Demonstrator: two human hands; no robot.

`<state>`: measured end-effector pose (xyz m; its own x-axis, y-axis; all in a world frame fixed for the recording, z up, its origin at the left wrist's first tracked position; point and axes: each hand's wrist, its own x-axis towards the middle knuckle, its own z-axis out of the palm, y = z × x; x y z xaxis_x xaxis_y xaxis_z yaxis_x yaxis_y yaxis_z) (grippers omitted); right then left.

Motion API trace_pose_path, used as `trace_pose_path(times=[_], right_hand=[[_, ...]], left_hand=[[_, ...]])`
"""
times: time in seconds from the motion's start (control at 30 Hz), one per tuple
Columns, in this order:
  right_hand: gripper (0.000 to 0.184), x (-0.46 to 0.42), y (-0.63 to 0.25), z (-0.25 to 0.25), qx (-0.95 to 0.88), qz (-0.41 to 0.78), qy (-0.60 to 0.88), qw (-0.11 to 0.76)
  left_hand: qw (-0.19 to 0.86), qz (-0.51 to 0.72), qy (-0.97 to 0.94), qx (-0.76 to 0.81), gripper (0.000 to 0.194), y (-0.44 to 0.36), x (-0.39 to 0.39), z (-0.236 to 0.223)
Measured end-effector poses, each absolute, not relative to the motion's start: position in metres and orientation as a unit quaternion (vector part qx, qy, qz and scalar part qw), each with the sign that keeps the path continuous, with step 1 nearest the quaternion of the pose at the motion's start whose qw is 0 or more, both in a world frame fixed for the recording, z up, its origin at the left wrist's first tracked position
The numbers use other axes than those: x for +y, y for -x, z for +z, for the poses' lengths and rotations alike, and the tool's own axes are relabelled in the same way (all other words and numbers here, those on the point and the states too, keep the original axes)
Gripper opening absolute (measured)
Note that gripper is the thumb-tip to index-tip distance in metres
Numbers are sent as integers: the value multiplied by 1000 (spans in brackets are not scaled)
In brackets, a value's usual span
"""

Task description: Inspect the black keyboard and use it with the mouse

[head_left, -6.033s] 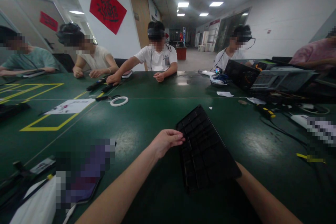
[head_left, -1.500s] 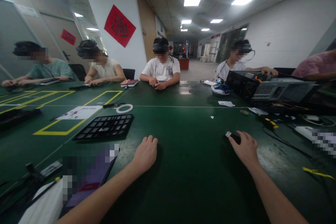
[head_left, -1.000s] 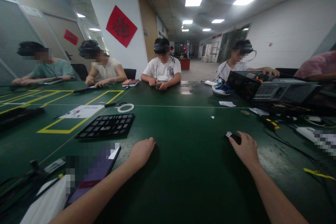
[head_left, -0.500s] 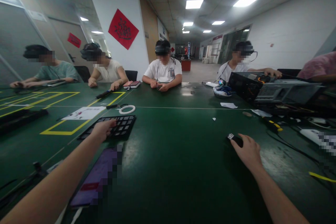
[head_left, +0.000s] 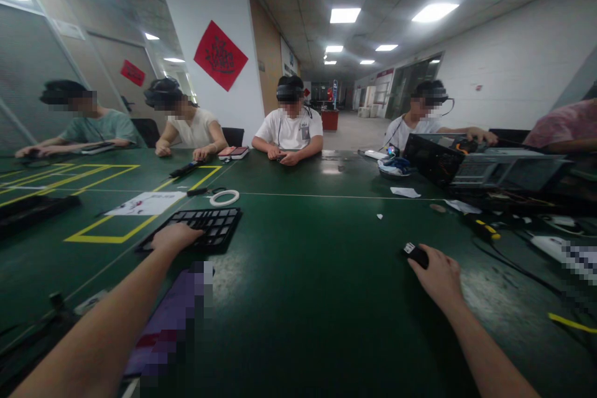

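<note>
My left hand [head_left: 177, 236] reaches over the near left part of a black compartment tray [head_left: 219, 230]. Its fingers are drawn together at the tray, and their tips and anything between them are hidden. Grey pieces seem to lie in several compartments. My right hand [head_left: 441, 273] rests on the green table at the right, closed round a small black block [head_left: 416, 254] with a white marking on its far end. Below my left hand lies a phone with a purple screen [head_left: 172, 311], partly covered by my forearm.
A white ring [head_left: 224, 198] and a printed white sheet [head_left: 147, 203] lie beyond the tray. An opened computer case [head_left: 494, 165] stands at the far right, near a yellow-and-black tool [head_left: 487, 229] and cables. Several people sit around the green table [head_left: 317, 292].
My left hand has shifted slightly left and flattened over the tray, its fingers now lower. My right hand stays on the black block. The view has tilted slightly.
</note>
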<state>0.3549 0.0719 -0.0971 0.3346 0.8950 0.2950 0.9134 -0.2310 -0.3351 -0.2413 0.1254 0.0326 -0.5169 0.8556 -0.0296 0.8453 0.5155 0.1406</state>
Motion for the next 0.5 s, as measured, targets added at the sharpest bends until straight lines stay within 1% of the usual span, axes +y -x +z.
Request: trace_pose_path(times=[0.07, 0.13, 0.2, 0.27, 0.37, 0.43, 0.5], right_hand=[[54, 71, -354, -96, -582, -8, 777, 240], [52, 70, -350, -94, -592, 10, 763, 259], [50, 68, -339, -87, -599, 53, 746, 285], [50, 61, -320, -76, -604, 132, 721, 313], [51, 45, -283, -57, -614, 298, 641, 351], [51, 33, -260, -49, -618, 393, 560, 386], [47, 24, -246, -46, -621, 429, 500, 425]], left_hand=[[54, 45, -499, 864, 42, 229, 127, 36], [65, 65, -510, 855, 45, 206, 130, 41], [99, 91, -511, 849, 47, 171, 132, 45], [157, 155, -544, 809, 46, 125, 127, 44], [221, 319, -620, 682, 36, 49, 103, 30], [226, 366, -668, 607, 39, 5, 81, 16], [231, 380, -708, 550, 45, -27, 60, 3]])
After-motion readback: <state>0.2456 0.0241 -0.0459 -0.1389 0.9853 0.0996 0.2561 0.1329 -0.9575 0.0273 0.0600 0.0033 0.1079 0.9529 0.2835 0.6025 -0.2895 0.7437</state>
